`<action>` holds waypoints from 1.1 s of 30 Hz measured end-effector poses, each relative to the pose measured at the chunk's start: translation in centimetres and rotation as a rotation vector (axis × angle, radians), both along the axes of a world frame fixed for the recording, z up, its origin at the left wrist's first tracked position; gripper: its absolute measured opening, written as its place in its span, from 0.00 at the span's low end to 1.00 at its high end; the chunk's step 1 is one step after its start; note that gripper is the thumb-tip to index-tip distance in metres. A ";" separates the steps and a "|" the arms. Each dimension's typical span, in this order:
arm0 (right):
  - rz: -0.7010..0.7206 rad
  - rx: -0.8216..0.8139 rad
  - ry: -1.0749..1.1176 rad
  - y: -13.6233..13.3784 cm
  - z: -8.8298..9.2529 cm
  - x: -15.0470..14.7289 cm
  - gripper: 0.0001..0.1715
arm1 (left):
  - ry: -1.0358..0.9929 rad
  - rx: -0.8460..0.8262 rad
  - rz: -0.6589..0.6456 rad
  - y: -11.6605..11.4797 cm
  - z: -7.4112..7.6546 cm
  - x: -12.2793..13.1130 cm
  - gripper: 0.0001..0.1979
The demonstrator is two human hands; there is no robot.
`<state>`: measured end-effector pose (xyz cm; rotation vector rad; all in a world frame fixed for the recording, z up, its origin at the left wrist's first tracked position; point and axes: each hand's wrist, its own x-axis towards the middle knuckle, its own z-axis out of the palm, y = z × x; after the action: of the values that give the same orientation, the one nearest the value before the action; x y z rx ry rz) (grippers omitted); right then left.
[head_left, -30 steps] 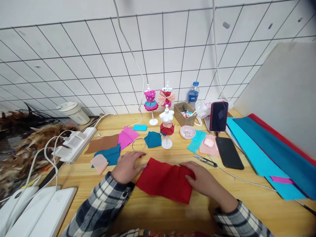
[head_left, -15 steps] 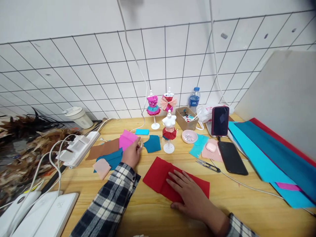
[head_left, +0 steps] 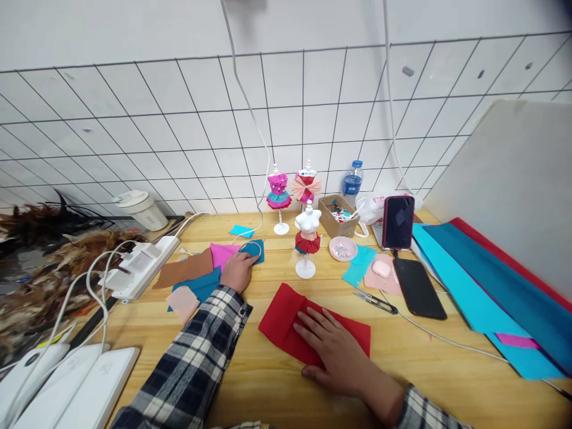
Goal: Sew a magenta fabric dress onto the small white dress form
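Flat sheet of red felt-like fabric [head_left: 286, 310], roughly rectangular with one folded edge, lying on the pale wooden tabletop [head_left: 447, 381] near the front centre. Right hand [head_left: 333, 345], plaid-sleeved, rests palm down on the red sheet, fingers spread and straight, pressing rather than gripping. Left hand [head_left: 238, 271] lies further back and to the left, fingers loosely curled over a small dark teal fabric piece [head_left: 254, 249] and touching a thin metal wire ring [head_left: 251, 245]; whether it pinches either cannot be told. Just beside it: a magenta fabric scrap [head_left: 220, 252], a brown fabric strip [head_left: 183, 269], a pale pink square patch [head_left: 181, 301]. Behind the red sheet stands a white plastic miniature dress form with a red pleated skirt [head_left: 307, 238]; two further small dress forms in pink and peach ruffles [head_left: 292, 187] stand near the tiled wall. To the right: small black thread snips [head_left: 373, 300], a shallow pink dish of beads [head_left: 342, 248], an open cardboard box [head_left: 340, 215], a clear plastic water bottle [head_left: 352, 179], a black phone lying flat [head_left: 415, 286], large turquoise and teal fabric sheets [head_left: 482, 286]. Far left: a white power strip [head_left: 138, 265].
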<state>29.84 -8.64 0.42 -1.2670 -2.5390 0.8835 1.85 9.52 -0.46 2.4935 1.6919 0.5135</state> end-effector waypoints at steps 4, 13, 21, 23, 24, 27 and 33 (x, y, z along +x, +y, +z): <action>0.062 0.011 0.004 1.3 0.1 -1.2 0.47 | -0.061 0.044 -0.011 -2.6 1.4 -0.9 0.20; -0.098 0.189 -0.034 0.4 0.9 -1.2 0.19 | -0.126 -0.284 -0.513 -13.8 2.1 3.0 0.39; -0.238 -0.020 0.264 0.5 2.8 0.9 0.20 | -0.228 -0.274 -0.365 -13.1 3.5 3.2 0.12; -0.206 -0.106 0.330 0.0 3.5 1.7 0.44 | -0.306 -0.354 -0.230 -12.8 4.5 3.4 0.11; -0.183 -0.140 0.336 -0.4 3.7 2.0 0.58 | -0.351 -0.417 -0.159 -12.7 5.0 3.6 0.11; -0.263 -0.164 0.320 -1.0 3.7 2.1 0.64 | -0.484 -0.618 -0.033 -12.1 6.0 4.2 0.08; -0.632 -0.254 0.530 0.7 2.6 3.2 0.29 | -0.580 -0.871 -0.051 -10.9 6.8 4.2 0.15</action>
<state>33.06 -7.93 2.99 -1.5161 -1.5269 1.1930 6.01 -1.41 6.29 1.5617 1.2328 0.3342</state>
